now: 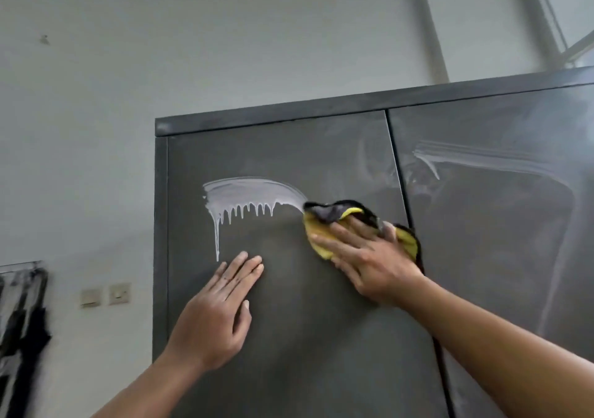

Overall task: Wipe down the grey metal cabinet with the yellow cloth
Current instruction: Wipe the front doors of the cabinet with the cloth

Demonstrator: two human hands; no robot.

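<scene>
Two hands work on the front of the grey metal cabinet [321, 337], all seen from the head camera. The right hand [369, 256] lies flat, fingers straight and spread, pressing the yellow cloth [315, 225] against the left door [289, 160] near its right edge, about mid-height in the picture. The cloth is bunched under the palm, not pinched, and its dark reverse side shows at the top. The left hand [218, 305] rests open on the same door lower down and nearer the left edge, fingers straight and close together, seemingly bracing.

The step in hand looks like the wiping stroke itself. A white arc of cleaner [244, 194] runs from the cloth towards the door's upper left, with drips hanging below it and one long run down at its left end. The next move probably calls for sweeping the cloth left along that arc with steady pressure and catching the drips before they run further.

The right door [498, 256] carries a thinner pale streak [466, 158] near its upper left corner and hazy smears. Behind the cabinet's top edge stands a pale wall [225, 47]. Two wall switches [106, 293] sit left of the cabinet, and dark garments [22, 314] hang at the picture's left edge.
</scene>
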